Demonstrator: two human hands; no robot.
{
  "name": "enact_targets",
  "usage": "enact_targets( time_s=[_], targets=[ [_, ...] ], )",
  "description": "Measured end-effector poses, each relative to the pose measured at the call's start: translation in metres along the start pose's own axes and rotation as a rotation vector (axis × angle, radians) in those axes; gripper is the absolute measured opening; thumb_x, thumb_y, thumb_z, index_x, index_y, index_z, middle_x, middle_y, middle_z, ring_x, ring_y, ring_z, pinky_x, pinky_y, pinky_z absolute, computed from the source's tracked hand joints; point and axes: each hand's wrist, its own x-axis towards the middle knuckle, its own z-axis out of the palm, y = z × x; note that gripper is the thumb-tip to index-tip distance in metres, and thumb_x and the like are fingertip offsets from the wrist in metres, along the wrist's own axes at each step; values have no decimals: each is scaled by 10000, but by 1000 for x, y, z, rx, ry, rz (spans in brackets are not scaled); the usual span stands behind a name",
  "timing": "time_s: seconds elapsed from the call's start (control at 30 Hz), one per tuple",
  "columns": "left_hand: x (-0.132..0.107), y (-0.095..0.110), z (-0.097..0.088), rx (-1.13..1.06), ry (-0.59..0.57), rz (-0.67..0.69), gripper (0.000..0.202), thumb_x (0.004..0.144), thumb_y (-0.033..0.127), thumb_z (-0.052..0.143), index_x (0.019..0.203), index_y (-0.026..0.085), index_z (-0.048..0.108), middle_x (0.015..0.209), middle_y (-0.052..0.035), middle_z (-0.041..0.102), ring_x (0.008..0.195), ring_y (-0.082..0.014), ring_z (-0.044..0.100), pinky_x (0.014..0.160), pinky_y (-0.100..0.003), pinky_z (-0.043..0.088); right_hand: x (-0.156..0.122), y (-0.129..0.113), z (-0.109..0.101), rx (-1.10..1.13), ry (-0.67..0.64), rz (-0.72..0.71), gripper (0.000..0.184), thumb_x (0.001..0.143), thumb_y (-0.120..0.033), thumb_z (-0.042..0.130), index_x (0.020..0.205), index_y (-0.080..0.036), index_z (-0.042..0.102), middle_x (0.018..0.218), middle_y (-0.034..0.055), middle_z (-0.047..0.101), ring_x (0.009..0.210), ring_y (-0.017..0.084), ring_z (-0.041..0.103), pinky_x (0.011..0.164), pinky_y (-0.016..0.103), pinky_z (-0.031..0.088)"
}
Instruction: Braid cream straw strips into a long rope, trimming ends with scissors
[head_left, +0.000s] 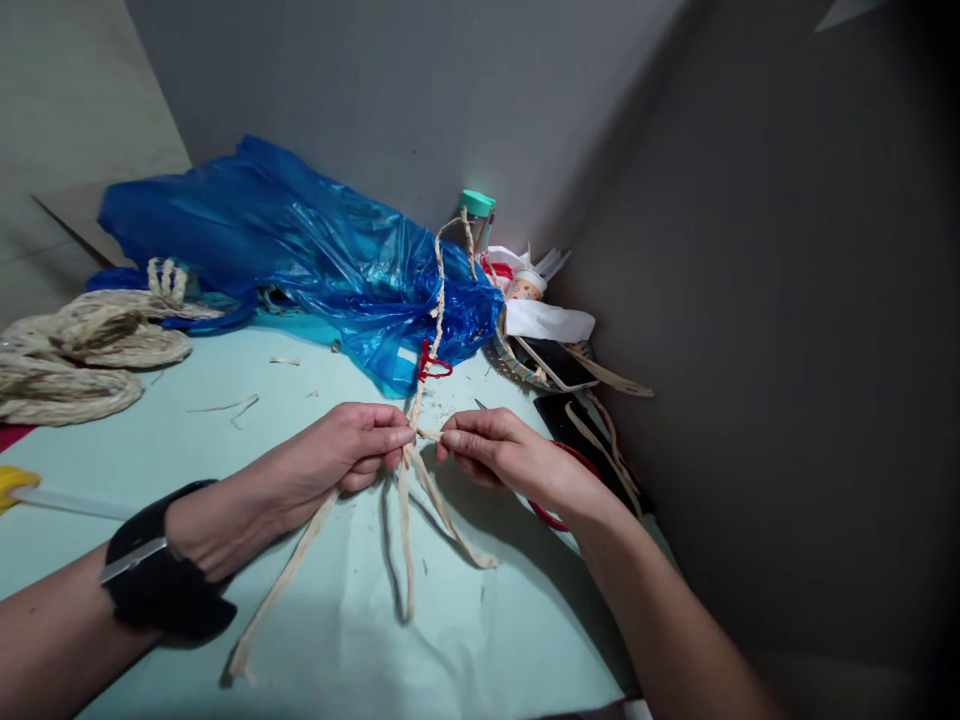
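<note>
Right, starting at the far left, bundles of pale, twisted fibre (97, 350) lie heaped on the table (330, 640), off to the side, which seems to leave the middle free for handwork. Below them sits a yellow-ended tool (13, 484), its purpose not clear from here. The blue plastic bag (300, 240) sprawls across the back, and in comes the left hand (367, 440), dark band (165, 570) on its wrist, thumb and fingers closed in a narrow pinch on the lower end of the braided cord (440, 300); that grip probably stops the plait from loosening. Here's the cord itself, mid-table, running away from the fingers, past a red tie (426, 362) that may mark or secure it, and up over the bag to bend beside the green-lidded jar (478, 205); whether anything anchors it back there, I cannot tell. Beneath the pinch, loose strands (407, 560) fan out across the table, apart from one another, presumably easier to pick out that way. And just to the right, the right hand (484, 445) has one short strand nipped between thumb and finger, stretched sideways from the braid, apparently for tension. Beyond its wrist, partly hidden, a red loop (549, 516), perhaps a scissors handle, lies within reach.
</note>
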Motion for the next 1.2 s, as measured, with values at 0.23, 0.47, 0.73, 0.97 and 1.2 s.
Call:
enact_targets(
  time_s=[0.23,0.47,0.73,0.97,1.2],
  targets=[
    [2,-4,3,76,75,7,203,852,349,632,809,160,572,624,56,445,464,-34,213,419,-205,119,-4,-1,-7,154,-235,48,290,938,-369,530,823,-120,624,544,-68,405,444,47,269,415,199,179],
    [2,-7,5,27,136,-45,304,717,418,728,791,159,588,576,65,427,449,-30,180,433,-222,85,1,9,-12,63,-314,14,324,926,-407,566,848,-102,645,594,-13,586,446,49,404,447,174,328],
    [5,-9,7,196,305,-66,422,562,488,759,782,138,675,462,88,337,442,-58,199,460,-227,77,2,2,-2,-460,-183,-17,275,960,-262,490,748,-130,603,615,0,626,529,81,566,595,192,421],
    [2,-14,4,219,277,-9,310,674,458,734,765,161,723,451,74,326,444,-73,202,491,-257,68,-28,-11,-28,-555,162,-95,276,983,-336,451,967,-140,644,815,39,693,677,114,622,636,199,430],
    [5,-18,-3,175,229,12,280,748,457,713,758,178,722,458,71,323,457,-72,183,494,-262,68,-75,3,-61,-1108,739,340,229,951,-305,502,957,-166,684,923,120,715,858,221,671,692,275,411]
  ],
)
